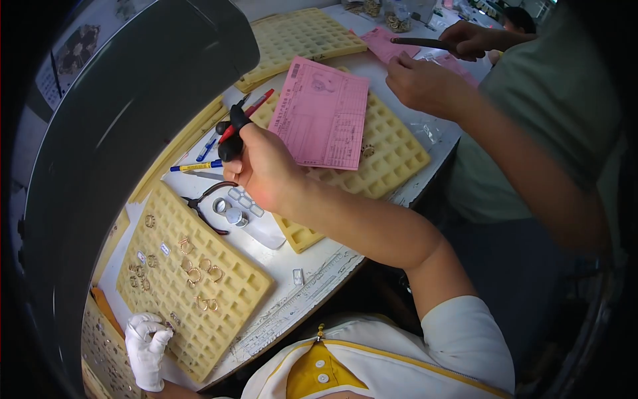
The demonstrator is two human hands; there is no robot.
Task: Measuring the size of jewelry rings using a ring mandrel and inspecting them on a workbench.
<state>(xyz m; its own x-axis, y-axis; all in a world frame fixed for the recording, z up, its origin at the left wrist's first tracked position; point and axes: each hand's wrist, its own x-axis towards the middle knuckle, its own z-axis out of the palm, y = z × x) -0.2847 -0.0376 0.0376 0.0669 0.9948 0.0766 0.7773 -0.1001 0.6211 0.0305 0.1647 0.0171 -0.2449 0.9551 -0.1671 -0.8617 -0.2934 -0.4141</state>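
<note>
My left hand [146,347], in a white glove, is at the near left corner of a yellow dimpled tray [242,292]. Its thumb and fingers are pinched together around what looks like a small ring [169,326]. Several gold rings [193,272] sit in the tray's hollows, with two small white tags among them. Farther off, my right hand [259,156] wears black finger covers and is closed around a red pen [256,106]. Below that hand lie dark-handled pliers [198,207], two small round metal containers [235,216] and a strip of clear oval pieces [244,201].
A pink printed form [323,113] lies on a second yellow tray [399,153]; another tray [306,40] stands behind. A large grey lamp hood [139,100] looms at left. At right, a co-worker's hands [425,80] hold a dark stick-like tool [425,44]. Blue and yellow pens [196,165] lie nearby.
</note>
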